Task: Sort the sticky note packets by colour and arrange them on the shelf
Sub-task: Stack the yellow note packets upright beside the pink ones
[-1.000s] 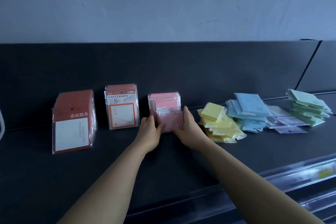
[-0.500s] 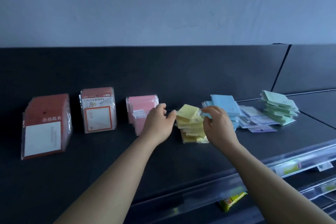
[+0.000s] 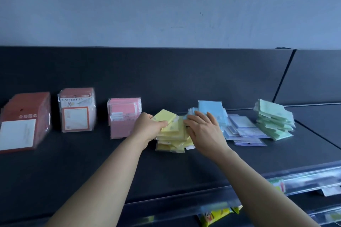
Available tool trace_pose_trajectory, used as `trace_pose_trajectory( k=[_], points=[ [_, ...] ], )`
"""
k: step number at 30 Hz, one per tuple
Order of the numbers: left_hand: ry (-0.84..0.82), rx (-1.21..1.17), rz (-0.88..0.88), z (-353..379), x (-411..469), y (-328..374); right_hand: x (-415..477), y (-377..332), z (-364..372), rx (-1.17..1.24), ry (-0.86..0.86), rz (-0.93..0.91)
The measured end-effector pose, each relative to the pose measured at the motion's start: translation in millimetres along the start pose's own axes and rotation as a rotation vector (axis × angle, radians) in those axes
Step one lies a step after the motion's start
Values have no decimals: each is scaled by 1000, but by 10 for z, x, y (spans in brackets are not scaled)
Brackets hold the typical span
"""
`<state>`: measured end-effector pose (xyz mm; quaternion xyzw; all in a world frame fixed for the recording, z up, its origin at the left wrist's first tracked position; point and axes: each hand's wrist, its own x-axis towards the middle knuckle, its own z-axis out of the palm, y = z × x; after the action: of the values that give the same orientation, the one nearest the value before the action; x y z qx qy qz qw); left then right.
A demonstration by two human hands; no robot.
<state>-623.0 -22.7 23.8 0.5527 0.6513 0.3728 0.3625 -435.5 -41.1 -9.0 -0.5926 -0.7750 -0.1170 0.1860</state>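
Left grip (image 3: 149, 127) clasps the top yellow packets (image 3: 172, 137), mid-shelf; right grip (image 3: 204, 131) lies flat-fingered against the pile's right side, hiding it. Dark shelf (image 3: 92, 167) runs forward to its front edge.

Dim, bluish, even light with faint shadows; motion blur softens the left side; wide-angle edges bow.
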Motion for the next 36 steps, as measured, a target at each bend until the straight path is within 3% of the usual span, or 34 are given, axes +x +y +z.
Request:
trace_pose_trajectory(
  k=[6,9,17,20,25,33,36],
  points=[
    [102,-23,13,-6,-185,1,4,175,-33,105,52,-15],
    [182,-18,0,-6,-234,-37,14,104,-12,166,122,-110],
    [79,-254,-123,-169,-304,-173,-88,-186,70,420,10,-208],
    [97,-358,-145,-311,-365,-258,-115,-221,66,539,-22,-143],
    [38,-458,-215,-573,-503,-381,-107,-287,56,491,-21,-120],
    [73,23,-239,-768,-470,-656,-161,-330,-11,570,-26,-74],
    [190,495,-85,-690,-386,-606,-208,-362,-39,586,-24,-72]
  ],
)
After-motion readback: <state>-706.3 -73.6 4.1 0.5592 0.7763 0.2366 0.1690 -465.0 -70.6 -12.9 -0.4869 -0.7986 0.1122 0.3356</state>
